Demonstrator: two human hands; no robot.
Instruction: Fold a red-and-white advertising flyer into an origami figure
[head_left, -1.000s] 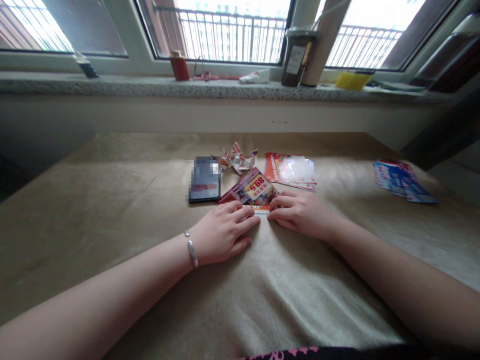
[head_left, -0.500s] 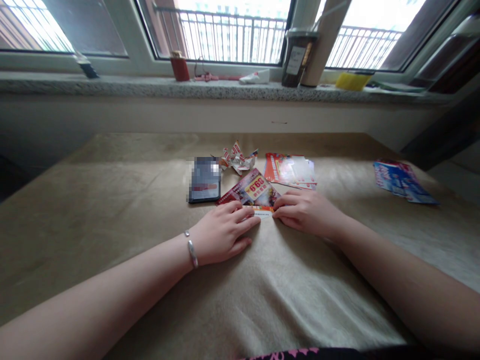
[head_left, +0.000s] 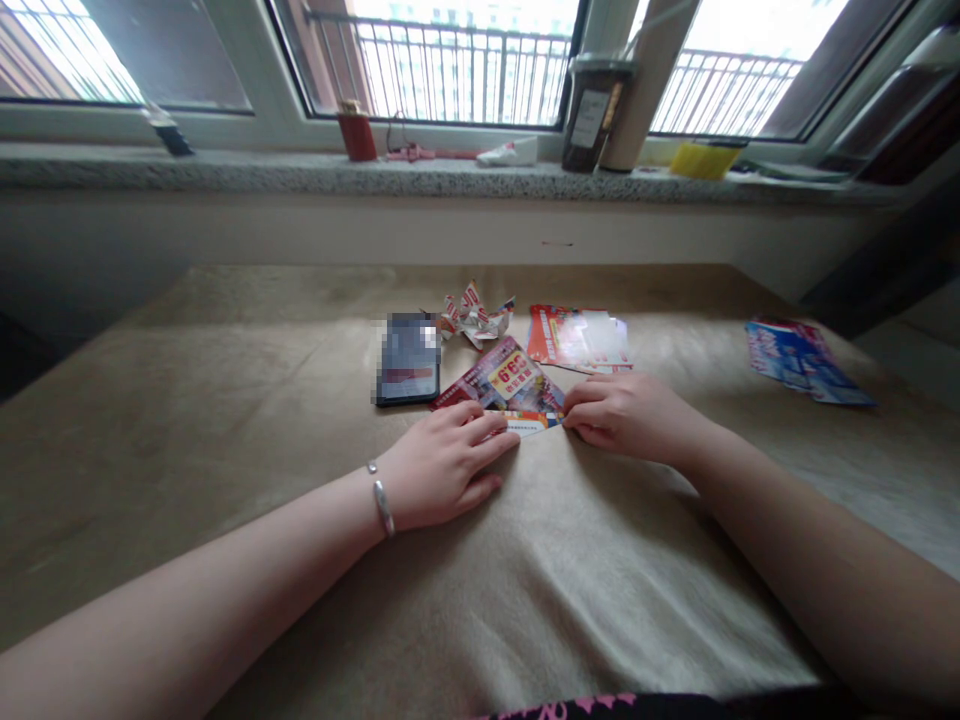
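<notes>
"Beyond the tabletop (head_left: 225, 400)?"
"One jar (head_left: 587, 118), one o'clock from the single central flyer (head_left: 508, 375); contents unclear."
"Nearer?"
"Left hand (head_left: 448, 465) lying flat on it, right hand (head_left: 626, 412) pinching its edge; one orange stack (head_left: 571, 340), two o'clock; one blue stack (head_left: 810, 365), three; one phone (head_left: 409, 362), nine."

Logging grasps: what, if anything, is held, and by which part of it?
Left hand rests on the printed paper at its near edge, not pinching; whether the right hand pinches its right corner cannot be told.

Speckled windowsill (head_left: 262, 174), bright windows (head_left: 427, 65) above it, pale wall (head_left: 337, 228) below it, tan worktop (head_left: 262, 360) before it, railing (head_left: 504, 75) beyond it
</notes>
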